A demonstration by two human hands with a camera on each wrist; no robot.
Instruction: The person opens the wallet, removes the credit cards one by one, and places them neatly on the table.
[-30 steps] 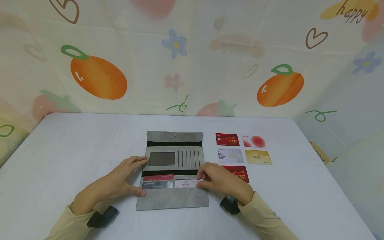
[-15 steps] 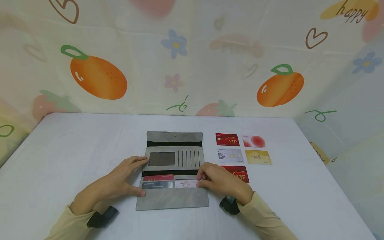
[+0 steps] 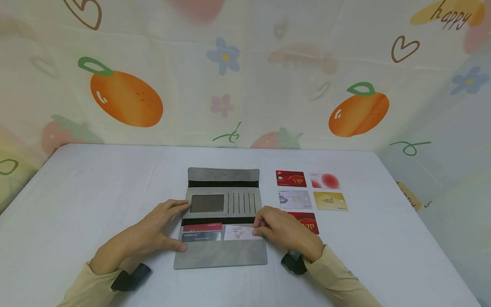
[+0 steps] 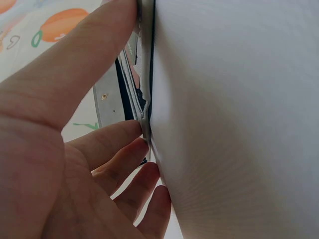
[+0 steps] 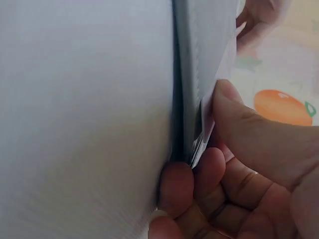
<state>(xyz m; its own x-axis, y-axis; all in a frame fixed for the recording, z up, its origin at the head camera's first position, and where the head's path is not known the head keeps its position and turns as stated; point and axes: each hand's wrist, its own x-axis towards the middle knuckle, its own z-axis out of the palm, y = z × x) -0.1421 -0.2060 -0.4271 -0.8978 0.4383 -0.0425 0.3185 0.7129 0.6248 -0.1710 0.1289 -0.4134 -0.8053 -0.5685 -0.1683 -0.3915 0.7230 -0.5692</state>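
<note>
on the white table (image 3: 96, 183), a wallet (image 3: 220, 254) lies open, a pale card (image 3: 238, 232) pinched at its pocket

in the wallet's near half, at left, a red card (image 3: 203, 227) and a dark card (image 3: 202, 236) sit tucked in, one just beyond the other. at right, the pale card rests at its pocket, its right end clamped between thumb and fingers of the right hand (image 3: 287, 228). the left hand (image 3: 155, 228) clamps nothing: its fingers, fairly straight, touch the wallet's left edge.

i judge the work partway. five cards lie outside, right of the wallet: an upper red vip card (image 3: 291, 178), a white card with a red disc (image 3: 325, 180), a silver card (image 3: 295, 199), a gold card (image 3: 331, 201) and a lower red vip card (image 3: 307, 221), partly hidden by the right hand. the two at left look settled; the pale one does not, and whether it is going in or coming out i cannot tell.

the wallet's long axis runs away from the person, clasp flap (image 3: 207, 174) at the far end. the pale card's long axis runs left to right, roughly along the wallet's near edge.
</note>
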